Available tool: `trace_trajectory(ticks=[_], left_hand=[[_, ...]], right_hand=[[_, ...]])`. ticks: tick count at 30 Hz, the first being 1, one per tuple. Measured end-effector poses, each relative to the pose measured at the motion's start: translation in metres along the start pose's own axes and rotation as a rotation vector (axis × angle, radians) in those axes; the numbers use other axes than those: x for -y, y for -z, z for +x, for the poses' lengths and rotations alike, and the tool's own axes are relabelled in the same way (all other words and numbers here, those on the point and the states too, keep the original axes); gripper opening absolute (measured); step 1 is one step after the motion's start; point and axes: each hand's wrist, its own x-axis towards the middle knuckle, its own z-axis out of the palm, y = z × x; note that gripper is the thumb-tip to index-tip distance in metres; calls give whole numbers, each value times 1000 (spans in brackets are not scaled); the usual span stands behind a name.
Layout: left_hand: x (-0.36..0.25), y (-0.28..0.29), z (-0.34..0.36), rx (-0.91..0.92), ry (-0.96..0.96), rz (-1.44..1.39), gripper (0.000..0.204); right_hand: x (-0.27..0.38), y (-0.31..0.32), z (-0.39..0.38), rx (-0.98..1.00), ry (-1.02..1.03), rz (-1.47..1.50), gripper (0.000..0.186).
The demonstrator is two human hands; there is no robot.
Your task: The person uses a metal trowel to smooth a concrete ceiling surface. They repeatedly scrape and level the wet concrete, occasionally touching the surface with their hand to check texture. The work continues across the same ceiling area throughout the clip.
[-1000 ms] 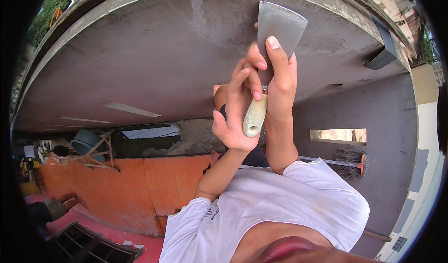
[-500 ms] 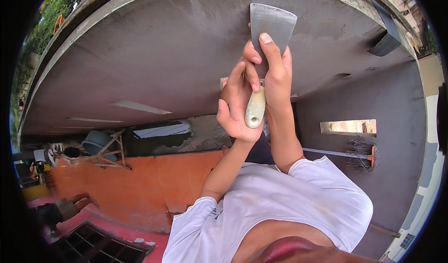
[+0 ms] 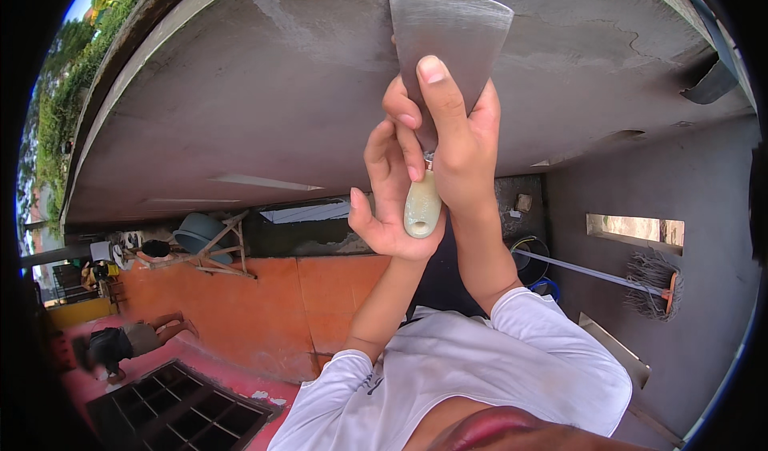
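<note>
A putty knife (image 3: pixel 460 39) with a broad metal blade and a worn cream handle (image 3: pixel 422 207) is held upright in front of me, blade pointing up. My right hand (image 3: pixel 464 139) pinches the blade, its thumb flat on the near face and fingers behind. The handle lies across the palm of my left hand (image 3: pixel 396 203). That hand's thumb stands away to the side, while its other fingers curl loosely by the neck of the tool. Behind the blade stretches a grey plastered wall (image 3: pixel 240 115).
A long-handled mop (image 3: pixel 652 283) leans at the right wall below a slot opening (image 3: pixel 636 227). A blue-grey basin (image 3: pixel 200 235) sits by a wooden trestle (image 3: pixel 228 251) on the left. Beyond the orange floor (image 3: pixel 240 307), another person (image 3: pixel 132 343) is near a dark grid window (image 3: pixel 180 407).
The putty knife looks larger and closer, and its blade has tipped slightly left. The view has shifted, so the mop and basin sit farther right. Both hands keep their hold.
</note>
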Motion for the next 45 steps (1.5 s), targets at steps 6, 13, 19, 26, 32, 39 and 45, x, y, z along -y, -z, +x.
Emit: trace_trajectory(ticks=[6,13,19,26,32,39,45], left_hand=[[28,54,-31,104,19,371,68],[33,161,-147,285,359,1396,50],[17,202,-190,708,536,1647,60],[17,184,-139,590,334,1692,58],[-26,70,63,216,-1001,1774,70],[-23,-11,151,134,-1264,1819,79],[43,-35,122,922,-1299,1756,64]], right_hand=[[-26,47,-24,-91,-21,-5,26],[-122,187,-148,-642,-391,-184,23],[-167,215,-220,-766,-419,-129,19],[-174,218,-211,-774,-454,-160,21],[-182,212,-214,-765,-415,-166,22],[-176,209,-226,-846,-374,-147,24],[-165,220,-228,-802,-432,-195,27]])
